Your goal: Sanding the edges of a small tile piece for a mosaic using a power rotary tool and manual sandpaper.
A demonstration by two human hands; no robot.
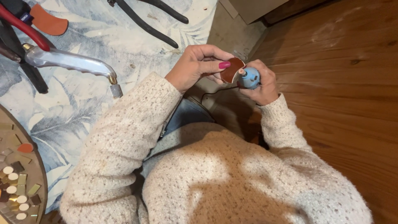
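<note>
My left hand [198, 65] pinches a small curved reddish-brown tile piece [231, 70] between thumb and fingers, over the edge of the table. My right hand [261, 85] is wrapped around a small blue rotary tool [250, 78] whose tip touches the piece's edge. A thin dark cord [215, 93] runs down from the tool toward my lap. Both arms wear a cream knitted sweater.
A leaf-patterned cloth [83, 108] covers the table at left. On it lie black-handled nippers [147, 18], red-handled pliers [23, 25], a metal-handled cutter [70, 61] and an orange tile shard [49, 21]. A round mosaic tray [18, 174] sits lower left. Wooden floor [344, 74] spreads right.
</note>
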